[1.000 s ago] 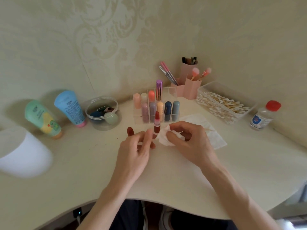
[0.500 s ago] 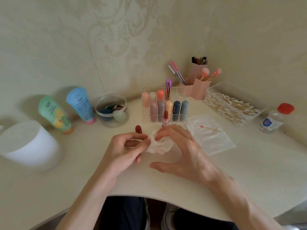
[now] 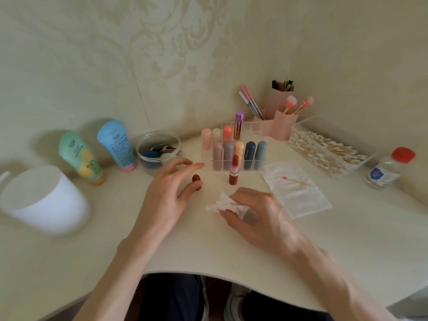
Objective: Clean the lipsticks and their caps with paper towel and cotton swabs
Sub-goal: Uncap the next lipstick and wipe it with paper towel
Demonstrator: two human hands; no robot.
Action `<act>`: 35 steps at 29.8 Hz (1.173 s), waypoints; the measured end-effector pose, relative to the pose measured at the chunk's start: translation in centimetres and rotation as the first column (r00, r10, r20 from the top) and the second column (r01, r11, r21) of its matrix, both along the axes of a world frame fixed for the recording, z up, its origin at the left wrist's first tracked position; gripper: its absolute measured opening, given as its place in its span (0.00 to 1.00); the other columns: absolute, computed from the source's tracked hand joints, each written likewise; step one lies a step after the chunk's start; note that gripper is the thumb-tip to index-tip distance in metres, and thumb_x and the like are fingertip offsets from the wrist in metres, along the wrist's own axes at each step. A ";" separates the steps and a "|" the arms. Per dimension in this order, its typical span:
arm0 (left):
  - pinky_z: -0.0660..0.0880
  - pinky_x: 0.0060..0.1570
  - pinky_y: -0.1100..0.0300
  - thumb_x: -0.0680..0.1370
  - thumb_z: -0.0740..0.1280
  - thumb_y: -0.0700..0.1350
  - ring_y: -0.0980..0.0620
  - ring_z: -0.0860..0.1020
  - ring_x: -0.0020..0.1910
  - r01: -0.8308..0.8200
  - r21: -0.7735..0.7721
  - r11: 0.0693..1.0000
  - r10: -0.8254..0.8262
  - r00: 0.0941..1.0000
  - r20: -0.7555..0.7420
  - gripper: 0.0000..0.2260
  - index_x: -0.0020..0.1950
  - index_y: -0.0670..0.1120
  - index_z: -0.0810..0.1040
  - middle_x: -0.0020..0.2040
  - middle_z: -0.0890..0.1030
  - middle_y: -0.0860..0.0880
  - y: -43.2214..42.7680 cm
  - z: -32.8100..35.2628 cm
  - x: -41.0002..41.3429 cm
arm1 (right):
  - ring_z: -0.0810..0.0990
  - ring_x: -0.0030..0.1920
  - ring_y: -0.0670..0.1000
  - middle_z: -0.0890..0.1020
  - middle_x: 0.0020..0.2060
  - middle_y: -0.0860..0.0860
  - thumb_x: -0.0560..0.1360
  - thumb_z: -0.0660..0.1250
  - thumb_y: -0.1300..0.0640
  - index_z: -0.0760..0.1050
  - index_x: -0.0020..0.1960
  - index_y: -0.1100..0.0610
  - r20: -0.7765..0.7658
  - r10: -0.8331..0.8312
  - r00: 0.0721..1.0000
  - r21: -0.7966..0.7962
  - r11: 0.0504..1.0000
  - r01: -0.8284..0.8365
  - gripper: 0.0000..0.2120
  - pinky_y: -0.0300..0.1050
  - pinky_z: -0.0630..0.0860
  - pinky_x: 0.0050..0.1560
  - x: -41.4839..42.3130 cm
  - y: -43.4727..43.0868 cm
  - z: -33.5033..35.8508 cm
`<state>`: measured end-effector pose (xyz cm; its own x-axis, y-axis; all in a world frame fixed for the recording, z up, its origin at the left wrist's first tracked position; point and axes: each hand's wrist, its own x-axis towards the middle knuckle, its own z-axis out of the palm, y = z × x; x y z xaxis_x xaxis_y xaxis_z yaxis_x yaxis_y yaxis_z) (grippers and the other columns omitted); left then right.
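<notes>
Head view looks down on the table [image 3: 231, 251], where the left hand [image 3: 166, 195] hangs with fingers spread, holding nothing, and the right hand [image 3: 257, 216] is curled round a crumpled paper towel [image 3: 222, 203]. Just before the clear organiser [image 3: 234, 147] the uncapped red lipstick [image 3: 234, 170] stands upright, its dark red cap [image 3: 196, 180] just beside the left hand. Cap-wiping seems next: the left hand must close on it and meet the towel.

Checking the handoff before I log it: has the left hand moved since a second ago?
Yes. The left hand left the tissue and moved forward toward the clear organizer, open by the red cap.
</notes>
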<state>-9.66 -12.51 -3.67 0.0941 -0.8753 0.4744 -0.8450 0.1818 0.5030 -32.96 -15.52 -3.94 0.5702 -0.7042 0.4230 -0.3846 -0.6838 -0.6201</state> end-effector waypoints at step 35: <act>0.74 0.34 0.68 0.67 0.78 0.42 0.50 0.84 0.33 0.256 0.108 0.961 -0.049 0.540 -0.840 0.13 0.46 0.35 0.83 0.41 0.87 0.41 1.7 1.3 -2.2 | 0.87 0.48 0.55 0.88 0.45 0.52 0.85 0.64 0.48 0.87 0.47 0.61 0.312 0.006 0.950 0.381 0.915 -0.131 0.20 0.53 0.83 0.49 0.2 0.7 1.1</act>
